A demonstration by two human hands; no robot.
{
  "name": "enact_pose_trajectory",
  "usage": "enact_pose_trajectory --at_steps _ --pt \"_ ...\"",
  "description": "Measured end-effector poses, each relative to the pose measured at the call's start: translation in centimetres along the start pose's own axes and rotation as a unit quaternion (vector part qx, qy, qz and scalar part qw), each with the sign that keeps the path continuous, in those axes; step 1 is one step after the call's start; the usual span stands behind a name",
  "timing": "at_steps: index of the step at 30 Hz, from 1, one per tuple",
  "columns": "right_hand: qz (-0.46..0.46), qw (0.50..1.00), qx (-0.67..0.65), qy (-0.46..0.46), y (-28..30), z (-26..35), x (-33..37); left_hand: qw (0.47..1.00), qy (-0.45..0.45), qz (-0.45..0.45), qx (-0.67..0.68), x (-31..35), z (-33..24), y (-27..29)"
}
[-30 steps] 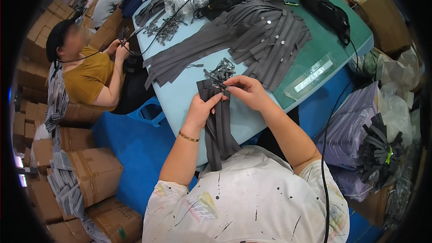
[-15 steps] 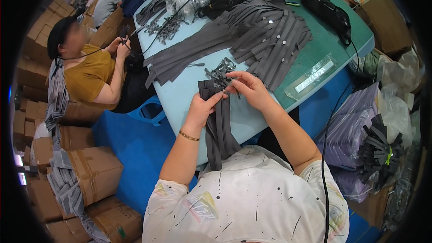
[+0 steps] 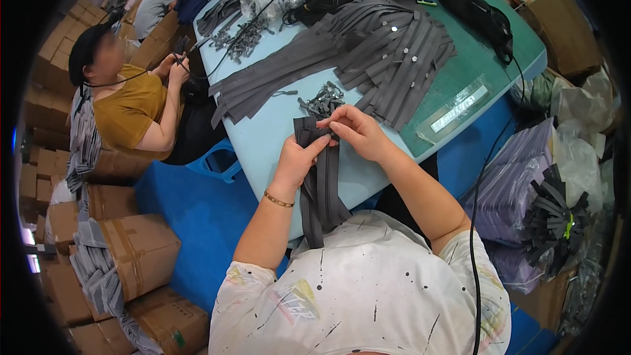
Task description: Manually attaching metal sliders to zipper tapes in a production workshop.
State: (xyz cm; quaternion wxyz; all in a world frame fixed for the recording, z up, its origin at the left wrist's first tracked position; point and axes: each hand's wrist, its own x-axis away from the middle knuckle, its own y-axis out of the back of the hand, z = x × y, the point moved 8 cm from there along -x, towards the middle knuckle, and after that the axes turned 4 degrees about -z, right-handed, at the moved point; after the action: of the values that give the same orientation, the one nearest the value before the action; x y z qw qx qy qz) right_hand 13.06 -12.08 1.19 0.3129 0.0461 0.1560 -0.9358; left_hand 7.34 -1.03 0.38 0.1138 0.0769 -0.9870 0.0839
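Note:
My left hand [image 3: 297,159] is closed on dark grey zipper tapes [image 3: 325,187], thumb on top near their upper ends. The tapes hang over the table's near edge toward my lap. Thumb and fingers of my right hand [image 3: 358,133] are pinched together right beside the left thumb, at the tape ends. What sits between those fingertips is too small to make out. Just beyond both hands lies a small heap of grey metal zipper sliders [image 3: 322,100] with pulls. A single slider [image 3: 285,93] lies apart, to the left of this heap.
Long grey zipper strips [image 3: 276,66] spread across the light blue table [image 3: 256,151], with a larger pile [image 3: 401,59] behind. More sliders [image 3: 243,41] and plastic bags lie farther back. A co-worker [image 3: 135,105] sits at the left. Cardboard boxes [image 3: 141,250] and wrapped bundles [image 3: 509,204] flank me.
My right hand has shifted from beside the slider heap slightly left and down to the tape ends, its fingers closing nearer the left thumb. My left hand has hardly moved.

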Motion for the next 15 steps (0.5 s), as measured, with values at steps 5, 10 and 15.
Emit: enact_pose_trajectory --at_steps 5,10,15 --pt "0.022 0.999 0.038 -0.026 0.03 0.81 0.26 1.000 -0.005 0.007 -0.014 0.12 -0.13 0.00" --pt "0.000 0.999 0.005 -0.034 0.35 0.65 0.23 1.000 0.001 -0.003 0.002 0.12 -0.11 0.00" --pt "-0.008 0.999 0.034 -0.024 0.45 0.71 0.24 0.999 0.012 -0.025 0.023 0.09 0.33 0.60"
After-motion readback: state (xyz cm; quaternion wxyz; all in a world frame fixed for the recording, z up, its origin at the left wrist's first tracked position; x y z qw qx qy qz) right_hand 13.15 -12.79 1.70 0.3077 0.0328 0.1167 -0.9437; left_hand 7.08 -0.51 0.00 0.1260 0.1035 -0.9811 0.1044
